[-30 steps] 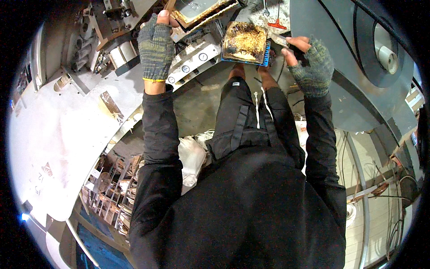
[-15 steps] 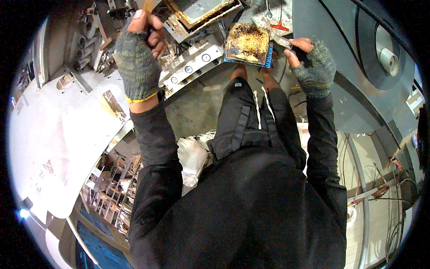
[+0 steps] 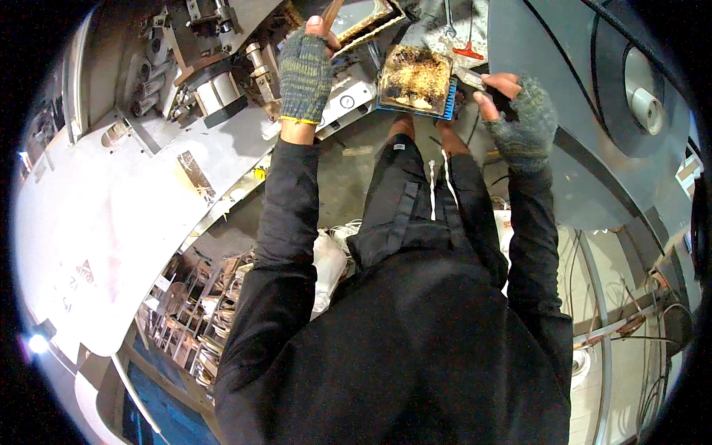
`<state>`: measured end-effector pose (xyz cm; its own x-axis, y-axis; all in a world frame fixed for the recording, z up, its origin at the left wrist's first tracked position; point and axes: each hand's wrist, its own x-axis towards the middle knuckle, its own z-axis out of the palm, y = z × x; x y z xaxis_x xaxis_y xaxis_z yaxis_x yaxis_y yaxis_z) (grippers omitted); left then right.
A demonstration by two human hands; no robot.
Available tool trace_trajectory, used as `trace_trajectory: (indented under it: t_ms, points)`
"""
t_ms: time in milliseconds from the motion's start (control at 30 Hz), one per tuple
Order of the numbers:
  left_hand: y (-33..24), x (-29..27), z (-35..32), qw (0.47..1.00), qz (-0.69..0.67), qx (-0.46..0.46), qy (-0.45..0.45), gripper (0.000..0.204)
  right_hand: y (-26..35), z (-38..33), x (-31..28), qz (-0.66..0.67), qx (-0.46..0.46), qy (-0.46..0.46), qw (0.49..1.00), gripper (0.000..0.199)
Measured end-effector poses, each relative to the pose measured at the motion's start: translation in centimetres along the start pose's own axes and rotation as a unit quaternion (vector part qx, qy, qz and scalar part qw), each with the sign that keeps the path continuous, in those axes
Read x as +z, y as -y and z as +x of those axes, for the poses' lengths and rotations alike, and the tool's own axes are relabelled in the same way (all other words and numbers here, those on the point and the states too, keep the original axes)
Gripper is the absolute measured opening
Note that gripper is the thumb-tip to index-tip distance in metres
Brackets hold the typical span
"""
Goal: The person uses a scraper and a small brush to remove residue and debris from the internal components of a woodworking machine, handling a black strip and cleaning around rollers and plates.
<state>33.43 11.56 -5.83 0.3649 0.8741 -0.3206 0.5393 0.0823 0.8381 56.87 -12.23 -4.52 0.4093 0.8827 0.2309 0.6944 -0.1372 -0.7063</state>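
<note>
My left hand (image 3: 307,74), in a grey-green fingerless knit glove with a yellow cuff edge, is closed around a thin brown strip (image 3: 334,12). It is at the top of the view, beside a pan (image 3: 368,34) with a crusted rim. My right hand (image 3: 521,119), gloved alike, grips a small tool with a flat greyish blade (image 3: 469,77); its handle is mostly hidden by the fingers. The blade points left at a square container crusted with yellow and brown residue (image 3: 417,78). Under that container shows a blue ridged edge (image 3: 449,101).
A red T-handle key (image 3: 468,51) and a wrench (image 3: 449,26) lie beyond the crusted container. A panel with a round gauge (image 3: 346,101) sits below my left hand. Machine parts (image 3: 216,90) and a pale tabletop (image 3: 96,222) are left; a large grey machine housing (image 3: 586,96) stands right.
My left hand has moved right with the brown strip, toward the pan, uncovering machine parts on the left. My right hand still holds the bladed tool in nearly the same place.
</note>
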Motion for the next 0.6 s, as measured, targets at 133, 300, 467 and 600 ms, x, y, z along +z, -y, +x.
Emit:
trace_trajectory:
  t_ms: [133,300,467,600]
  points:
    - [-1.2,0.2,-1.7,1.000,-0.029,0.010,0.003,0.061,0.0,0.3,0.0,-0.001,-0.014,0.002,1.000,0.030]
    - [-5.3,1.3,-5.3,0.971,-0.177,-0.137,0.085,0.060,0.2,0.2,-0.1,-0.036,-0.023,0.001,0.999,0.031]
    - [-5.8,1.2,-5.9,0.961,-0.205,-0.153,0.105,0.057,-0.1,0.2,0.1,-0.025,-0.021,0.000,0.999,0.030]
    - [-2.5,-0.2,-3.0,0.947,-0.282,-0.134,0.081,0.054,-0.4,0.3,0.3,-0.004,-0.016,-0.013,1.000,0.029]
